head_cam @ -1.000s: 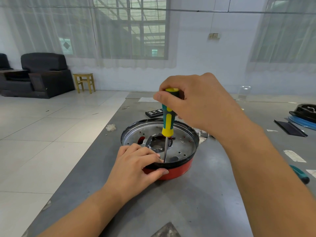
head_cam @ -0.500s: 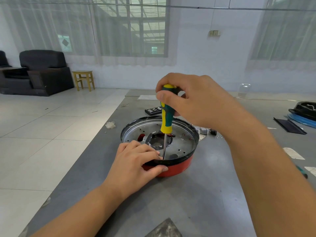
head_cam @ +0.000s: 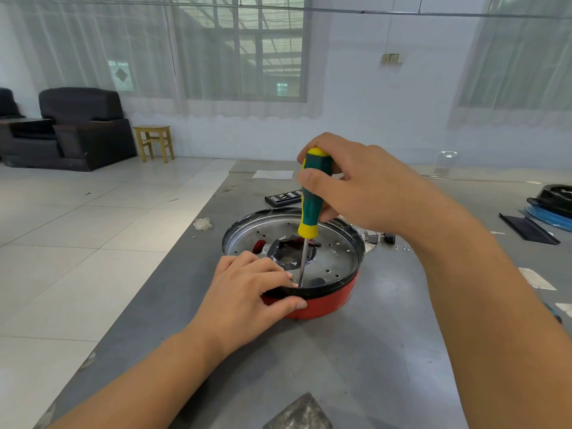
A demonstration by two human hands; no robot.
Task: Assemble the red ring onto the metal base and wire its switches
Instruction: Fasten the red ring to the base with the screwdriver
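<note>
The red ring (head_cam: 331,300) sits on the grey table with the round metal base (head_cam: 335,253) set into its top, black rim around it. My left hand (head_cam: 247,292) grips the near left rim, thumb on the red wall and fingers curled over into the base. My right hand (head_cam: 365,187) holds the green and yellow screwdriver (head_cam: 312,205) upright. Its shaft points down into the base just beside my left fingertips. The tip is hidden behind the rim.
A black bit case (head_cam: 283,197) lies behind the base. Small parts and screws (head_cam: 387,239) lie to its right. Black and blue parts (head_cam: 551,205) sit at the far right edge. The grey table (head_cam: 356,351) ends at left above a tiled floor.
My right hand has shifted its hold on the screwdriver handle, which now leans a little. My left hand and the ring stay put.
</note>
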